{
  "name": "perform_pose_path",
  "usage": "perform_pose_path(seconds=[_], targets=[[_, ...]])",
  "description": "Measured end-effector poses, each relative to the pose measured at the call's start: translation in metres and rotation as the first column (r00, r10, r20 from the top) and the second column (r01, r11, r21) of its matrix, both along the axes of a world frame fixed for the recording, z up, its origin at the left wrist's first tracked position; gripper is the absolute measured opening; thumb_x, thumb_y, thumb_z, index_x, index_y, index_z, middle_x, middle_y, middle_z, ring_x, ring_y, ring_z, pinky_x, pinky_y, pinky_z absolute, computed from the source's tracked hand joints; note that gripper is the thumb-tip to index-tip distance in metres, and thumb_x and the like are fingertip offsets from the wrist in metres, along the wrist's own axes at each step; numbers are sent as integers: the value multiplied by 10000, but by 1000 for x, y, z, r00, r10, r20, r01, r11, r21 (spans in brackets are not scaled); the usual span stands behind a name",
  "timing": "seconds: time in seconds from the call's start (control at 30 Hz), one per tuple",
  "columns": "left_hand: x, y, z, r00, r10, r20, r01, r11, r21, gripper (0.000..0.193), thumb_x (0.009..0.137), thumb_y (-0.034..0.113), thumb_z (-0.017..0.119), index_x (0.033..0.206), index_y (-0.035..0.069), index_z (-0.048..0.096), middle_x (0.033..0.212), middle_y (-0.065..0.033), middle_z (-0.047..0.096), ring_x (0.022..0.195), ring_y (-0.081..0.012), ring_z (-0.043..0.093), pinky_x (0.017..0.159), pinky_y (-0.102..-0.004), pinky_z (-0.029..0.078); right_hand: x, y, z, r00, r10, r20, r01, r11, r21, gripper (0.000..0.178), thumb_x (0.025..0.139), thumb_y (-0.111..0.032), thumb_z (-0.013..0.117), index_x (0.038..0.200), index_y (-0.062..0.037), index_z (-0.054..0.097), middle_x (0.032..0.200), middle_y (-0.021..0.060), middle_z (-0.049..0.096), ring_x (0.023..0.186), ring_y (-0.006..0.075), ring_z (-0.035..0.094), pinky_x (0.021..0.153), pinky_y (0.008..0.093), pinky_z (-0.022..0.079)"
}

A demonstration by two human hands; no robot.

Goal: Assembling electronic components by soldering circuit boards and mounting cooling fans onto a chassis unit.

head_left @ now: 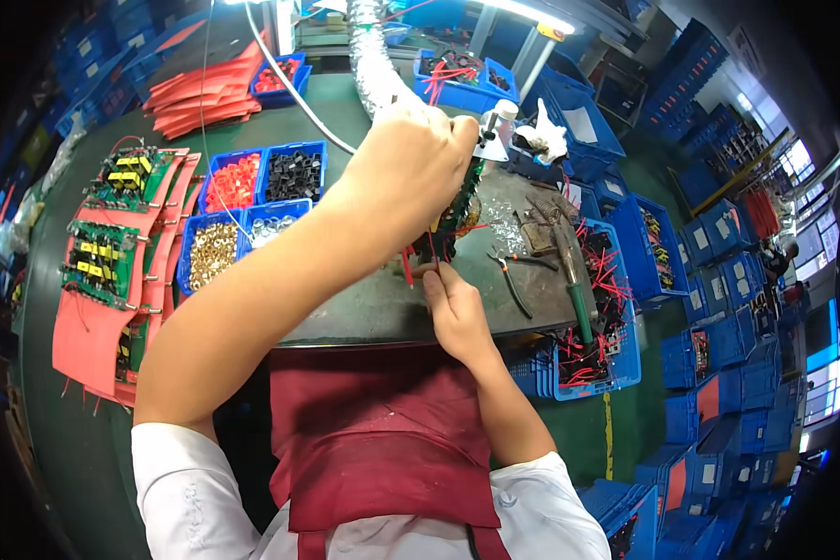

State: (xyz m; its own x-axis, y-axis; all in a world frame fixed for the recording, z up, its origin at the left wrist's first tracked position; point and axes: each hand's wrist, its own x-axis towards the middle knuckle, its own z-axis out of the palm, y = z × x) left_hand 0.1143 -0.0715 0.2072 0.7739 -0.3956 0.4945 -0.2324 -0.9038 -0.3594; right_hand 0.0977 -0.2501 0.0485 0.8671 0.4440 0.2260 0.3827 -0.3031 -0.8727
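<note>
A green circuit board (455,217) stands over the bench in front of me, mostly hidden by my left forearm and hand. My left hand (418,154) is closed above its upper part; a small dark tip shows over the knuckles, but what the fingers grip is hidden. At the lower end of the board, my right hand (459,313) pinches a thin red wire by a dark part. Another red wire (408,267) hangs just left of those fingertips. Cutting pliers (515,278) lie to the right of my right hand.
Left stand finished-looking boards (98,263) on orange-red sheets (82,338). Blue bins hold red parts (234,182), black parts (292,175) and brass nuts (213,252). Right are a soldering iron (572,280) and a blue crate (625,369) of wired parts. A silver duct (369,61) hangs ahead.
</note>
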Motion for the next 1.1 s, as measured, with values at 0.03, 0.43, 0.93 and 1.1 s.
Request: perform_pose_path(seconds=[0.03, 0.43, 0.93, 1.1], targets=[[2, 3, 6, 1000, 3, 0, -3, 1000, -3, 368, 808, 93, 731, 1136, -11, 600, 996, -165, 712, 960, -275, 733, 840, -364, 547, 0, -2, -2, 1000, -7, -8, 7, 1000, 3, 292, 1112, -208, 518, 1138, 22, 696, 714, 57, 570, 661, 117, 533, 628, 306, 447], [2, 85, -15, 971, -136, 196, 238, 616, -751, 693, 848, 473, 845, 1311, -5, 653, 1276, -200, 717, 1218, -366, 679, 1069, -475, 518, 4, 11, 45, 884, -201, 423, 194, 979, 59, 356, 949, -197, 783, 1215, 20, 688, 1051, 116, 735, 859, 189, 681, 748, 321, 551], [-6, 101, -93, 826, -243, 508, 531, 37, -846, 596, 825, 408, 916, 1226, 64, 641, 1285, -118, 717, 954, -177, 735, 774, -304, 584, 76, 55, 78, 390, -252, 886, 58, 967, 249, 466, 835, -193, 889, 1180, -29, 621, 1253, 184, 614, 1200, 369, 621, 1051, 464, 493], [-21, 105, -111, 813, -251, 526, 570, 154, -807, 765, 808, 554, 879, 1271, 10, 603, 1361, -208, 658, 1137, -226, 664, 840, -318, 559, 67, 54, 50, 387, -252, 887, 11, 963, 268, 522, 890, -320, 861, 1215, -55, 549, 1292, 169, 505, 1241, 380, 588, 1065, 489, 500]])
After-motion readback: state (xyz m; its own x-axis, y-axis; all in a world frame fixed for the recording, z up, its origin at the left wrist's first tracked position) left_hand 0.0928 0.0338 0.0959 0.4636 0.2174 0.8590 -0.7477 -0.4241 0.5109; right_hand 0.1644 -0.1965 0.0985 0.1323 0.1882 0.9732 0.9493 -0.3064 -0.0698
